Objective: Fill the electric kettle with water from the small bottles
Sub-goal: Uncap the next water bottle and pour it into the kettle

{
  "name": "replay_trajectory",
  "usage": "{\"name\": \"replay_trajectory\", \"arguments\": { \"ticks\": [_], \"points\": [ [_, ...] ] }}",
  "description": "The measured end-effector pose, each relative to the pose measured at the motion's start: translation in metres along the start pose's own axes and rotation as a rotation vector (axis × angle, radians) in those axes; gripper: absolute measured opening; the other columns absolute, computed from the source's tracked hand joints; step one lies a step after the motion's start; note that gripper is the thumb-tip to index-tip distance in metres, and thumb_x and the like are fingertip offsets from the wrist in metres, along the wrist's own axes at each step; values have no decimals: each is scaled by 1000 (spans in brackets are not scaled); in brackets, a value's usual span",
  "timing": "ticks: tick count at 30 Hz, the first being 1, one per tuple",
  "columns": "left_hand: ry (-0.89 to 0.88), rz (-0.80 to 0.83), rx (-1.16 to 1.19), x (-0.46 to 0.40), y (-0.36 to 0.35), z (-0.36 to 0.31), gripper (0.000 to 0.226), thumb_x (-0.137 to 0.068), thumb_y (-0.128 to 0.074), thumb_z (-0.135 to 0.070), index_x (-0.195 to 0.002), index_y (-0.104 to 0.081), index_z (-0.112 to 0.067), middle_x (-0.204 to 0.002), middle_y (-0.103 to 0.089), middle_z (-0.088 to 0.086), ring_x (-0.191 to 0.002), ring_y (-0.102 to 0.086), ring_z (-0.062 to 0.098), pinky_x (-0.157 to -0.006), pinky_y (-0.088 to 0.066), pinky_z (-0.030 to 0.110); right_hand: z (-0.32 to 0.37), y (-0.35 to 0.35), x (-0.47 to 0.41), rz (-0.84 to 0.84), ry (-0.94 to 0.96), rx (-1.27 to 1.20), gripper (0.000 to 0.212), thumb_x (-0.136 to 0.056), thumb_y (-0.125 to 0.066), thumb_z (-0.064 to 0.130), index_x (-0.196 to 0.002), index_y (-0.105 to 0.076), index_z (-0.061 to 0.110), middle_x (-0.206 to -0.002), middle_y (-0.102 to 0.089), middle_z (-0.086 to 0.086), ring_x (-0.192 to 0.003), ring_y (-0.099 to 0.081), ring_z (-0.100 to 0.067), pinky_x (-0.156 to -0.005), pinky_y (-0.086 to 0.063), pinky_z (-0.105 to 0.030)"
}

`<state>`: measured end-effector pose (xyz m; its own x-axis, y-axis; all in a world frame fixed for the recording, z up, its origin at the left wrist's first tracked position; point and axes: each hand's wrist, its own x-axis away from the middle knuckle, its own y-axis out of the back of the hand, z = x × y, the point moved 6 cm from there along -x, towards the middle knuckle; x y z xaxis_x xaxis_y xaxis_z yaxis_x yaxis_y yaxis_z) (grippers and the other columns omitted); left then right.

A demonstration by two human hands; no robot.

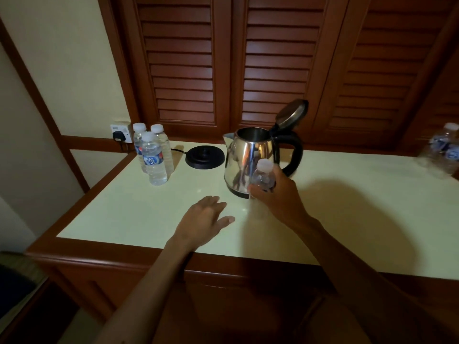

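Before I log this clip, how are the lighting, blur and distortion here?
Head view: dim, warm light; the arms cast a heavy shadow on the counter at right. The kettle shows streaky reflections. The bottle in the right hand is motion-smeared; the far-right bottles are blurred. Wide-angle bending tilts the shutters and counter edges.

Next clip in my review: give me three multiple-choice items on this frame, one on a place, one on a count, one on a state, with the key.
1. Where is the kettle?
A. on its base
B. on the counter, right of the base
C. lifted in the air

2. How many bottles stand in the left group?
A. one
B. three
C. five

3. The kettle lid is:
A. flipped open
B. closed
C. lying on the counter

Key: 1 B, the black base sits bare beside it; 2 B, three white caps show; 3 A, the lid stands up above the handle, while the right hand holds a capped bottle.
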<state>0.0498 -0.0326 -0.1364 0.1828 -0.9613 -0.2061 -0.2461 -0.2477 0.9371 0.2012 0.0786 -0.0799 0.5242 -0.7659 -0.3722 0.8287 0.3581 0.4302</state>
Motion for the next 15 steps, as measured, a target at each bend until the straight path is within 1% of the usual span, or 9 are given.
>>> {"name": "replay_trajectory", "arguments": {
  "ticks": [2, 4, 6, 8, 9, 10, 12, 15],
  "points": [
    [-14, -23, -62, 3, 3, -10, 74, -92, -28, -63, -124, -62, -6, -136, -56, 15, -127, -50, 29, -101, -43, 38, -12, 28, 6, -10, 7, 27, 57, -82, -73, 23, -131, -44, 15, -110, -59, 9, -88, -58, 1, -69, -44, 0],
    [-9, -65, -97, 4, 1, -18, 75, -89, -20, -60, -116, -64, -6, -126, -61, 14, -115, -57, 28, -92, -48, 38, -25, 57, 11, -34, 7, 61, 57, -82, -74, 26, -130, -44, 18, -107, -59, 8, -85, -58, 1, -69, -46, -3],
    [-8, -112, -125, 3, -4, -33, 59, -93, -27, -49, -108, -67, -9, -121, -64, 11, -104, -63, 27, -83, -53, 37, -39, 88, 15, -66, -6, 90, 58, -81, -75, 29, -129, -44, 20, -106, -61, 5, -86, -61, -7, -73, -50, -12],
    [-72, -147, -150, -2, -14, -62, 42, -97, -37, -39, -104, -70, -14, -119, -67, 6, -100, -66, 24, -77, -56, 36, -53, 119, 19, -100, -24, 116, 60, -79, -76, 30, -129, -44, 20, -107, -62, 2, -88, -62, -16, -78, -54, -26],
    [-116, -150, -157, -8, -20, -81, 39, -97, -38, -37, -103, -70, -16, -116, -68, 5, -99, -67, 22, -74, -57, 36, -60, 134, 20, -114, -38, 128, 61, -79, -76, 30, -129, -43, 19, -107, -61, 2, -90, -61, -18, -80, -54, -30],
    [-160, -145, -161, -15, -28, -102, 41, -96, -36, -38, -101, -70, -16, -113, -69, 4, -99, -67, 22, -73, -58, 36, -68, 148, 22, -125, -50, 142, 63, -78, -77, 30, -130, -42, 18, -108, -59, 3, -91, -60, -19, -80, -53, -30],
    [-234, -123, -170, -33, -44, -145, 44, -95, -32, -38, -99, -71, -16, -105, -70, 4, -98, -66, 21, -71, -58, 37, -81, 177, 25, -149, -60, 168, 66, -78, -77, 28, -132, -40, 17, -109, -55, 5, -93, -57, -18, -81, -49, -26],
    [-286, -85, -193, -67, -69, -200, 44, -94, -28, -36, -98, -67, -16, -99, -68, 3, -97, -64, 21, -75, -55, 39, -103, 224, 29, -189, -91, 207, 68, -77, -78, 26, -132, -40, 14, -108, -53, 6, -92, -55, -16, -79, -45, -22]
  ]
}}
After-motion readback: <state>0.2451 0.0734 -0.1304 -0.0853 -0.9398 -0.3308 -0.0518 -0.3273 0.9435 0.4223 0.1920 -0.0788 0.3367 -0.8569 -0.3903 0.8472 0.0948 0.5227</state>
